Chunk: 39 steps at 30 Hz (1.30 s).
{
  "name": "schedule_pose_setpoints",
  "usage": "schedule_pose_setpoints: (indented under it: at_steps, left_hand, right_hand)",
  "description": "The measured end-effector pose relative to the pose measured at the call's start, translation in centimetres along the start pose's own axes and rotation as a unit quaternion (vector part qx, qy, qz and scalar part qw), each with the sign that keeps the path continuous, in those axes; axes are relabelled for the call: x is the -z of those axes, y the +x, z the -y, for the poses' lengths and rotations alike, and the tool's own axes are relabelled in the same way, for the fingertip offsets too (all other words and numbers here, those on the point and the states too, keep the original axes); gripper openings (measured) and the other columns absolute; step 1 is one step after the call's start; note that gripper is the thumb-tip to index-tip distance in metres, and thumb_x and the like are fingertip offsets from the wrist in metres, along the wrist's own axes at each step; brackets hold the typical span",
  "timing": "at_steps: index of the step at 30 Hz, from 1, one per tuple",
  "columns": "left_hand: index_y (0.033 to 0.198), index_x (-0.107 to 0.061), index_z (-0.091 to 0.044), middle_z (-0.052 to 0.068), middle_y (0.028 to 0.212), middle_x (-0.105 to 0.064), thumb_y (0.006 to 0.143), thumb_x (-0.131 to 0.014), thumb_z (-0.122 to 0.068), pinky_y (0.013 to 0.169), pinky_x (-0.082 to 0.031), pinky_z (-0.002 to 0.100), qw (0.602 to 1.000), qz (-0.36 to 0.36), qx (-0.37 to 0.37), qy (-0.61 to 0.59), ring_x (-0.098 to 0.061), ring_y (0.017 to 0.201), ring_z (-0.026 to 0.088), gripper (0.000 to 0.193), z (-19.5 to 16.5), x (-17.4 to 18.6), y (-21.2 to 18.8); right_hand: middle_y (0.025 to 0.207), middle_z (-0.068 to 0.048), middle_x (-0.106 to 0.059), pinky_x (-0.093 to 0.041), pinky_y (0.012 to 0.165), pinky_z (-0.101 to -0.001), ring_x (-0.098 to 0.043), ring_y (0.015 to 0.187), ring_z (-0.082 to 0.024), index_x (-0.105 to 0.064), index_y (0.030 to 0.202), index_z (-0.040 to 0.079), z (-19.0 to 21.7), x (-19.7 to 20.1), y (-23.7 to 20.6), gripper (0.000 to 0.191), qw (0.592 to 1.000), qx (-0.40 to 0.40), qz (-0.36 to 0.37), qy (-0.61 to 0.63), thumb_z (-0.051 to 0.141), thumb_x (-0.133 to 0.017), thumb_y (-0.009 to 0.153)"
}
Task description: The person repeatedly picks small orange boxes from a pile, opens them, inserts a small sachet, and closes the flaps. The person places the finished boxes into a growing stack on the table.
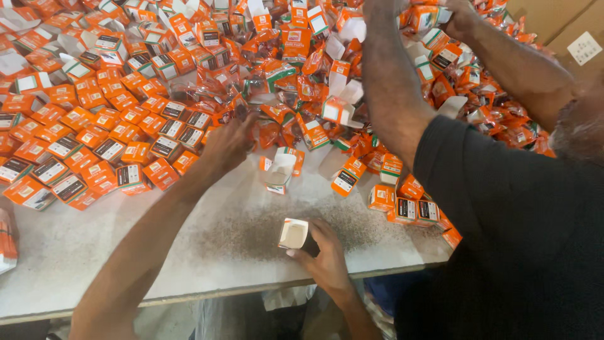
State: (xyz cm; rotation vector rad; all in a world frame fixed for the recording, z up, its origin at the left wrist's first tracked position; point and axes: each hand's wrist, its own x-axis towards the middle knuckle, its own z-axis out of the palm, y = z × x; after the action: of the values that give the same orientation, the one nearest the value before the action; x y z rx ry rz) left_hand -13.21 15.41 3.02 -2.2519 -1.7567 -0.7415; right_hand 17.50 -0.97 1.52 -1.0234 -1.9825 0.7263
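Observation:
My right hand [325,252] holds a small open carton [294,233] near the table's front edge, its white open mouth facing left. My left hand [228,143] reaches out to the edge of a big heap of orange sachets and cartons [277,75], fingers bent among the packets; whether it grips one is hidden. Another open orange-and-white carton [279,171] lies on the table between my two hands.
A co-worker in a black shirt [503,214] leans in from the right, both arms [393,82] stretched into the heap. Closed orange cartons lie in rows at the left [82,151]. The white tabletop [94,245] has a dark speckled patch near my right hand.

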Motion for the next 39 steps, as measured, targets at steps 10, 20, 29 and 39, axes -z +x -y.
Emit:
schedule_pose_setpoints:
  at_steps: [10,20,29,39]
  left_hand:
    - [0.101,-0.058,-0.002,0.018,0.13,-0.062,0.086,-0.065,0.015,0.1,-0.058,0.046,0.872,-0.212,-0.167,-0.408,-0.066,0.12,0.036,0.024,-14.7,5.4,-15.8]
    - [0.099,-0.057,0.0,0.025,0.137,-0.06,0.086,-0.069,-0.009,0.09,-0.054,0.049,0.944,-0.062,-0.296,-0.136,-0.061,0.124,0.045,0.021,-14.1,4.3,-15.3]
    - [0.133,-0.061,-0.008,0.013,0.14,-0.055,0.074,-0.073,-0.012,0.116,-0.019,0.072,0.979,-0.011,-0.125,-0.158,-0.042,0.14,0.039,0.06,-15.0,4.1,-14.7]
    - [0.103,-0.072,-0.014,0.015,0.139,-0.049,0.077,-0.078,-0.012,0.099,-0.046,0.049,0.966,0.01,0.081,-0.247,-0.051,0.12,0.036,0.027,-17.2,4.1,-13.0]
  right_hand:
    - [0.121,-0.018,-0.068,-0.049,0.101,-0.044,-0.062,0.118,-0.039,-0.068,0.115,0.0,-0.5,0.0,-0.1,0.054,0.999,0.009,-0.021,-0.046,0.008,-0.084,0.065]
    - [0.12,-0.017,-0.068,-0.048,0.1,-0.0474,-0.061,0.117,-0.04,-0.069,0.111,0.0,-0.8,-0.5,-0.1,0.051,0.998,-0.005,-0.017,-0.065,0.022,-0.088,0.069]
    - [0.121,-0.019,-0.066,-0.045,0.102,-0.0501,-0.058,0.118,-0.042,-0.067,0.118,-0.002,-0.3,-0.3,-0.2,0.061,0.998,0.02,-0.024,-0.062,0.032,-0.088,0.072]
    - [0.118,-0.016,-0.068,-0.046,0.101,-0.0482,-0.06,0.117,-0.039,-0.07,0.118,0.002,-0.3,-0.3,-0.3,0.055,0.999,0.005,-0.002,-0.043,0.025,-0.087,0.072]
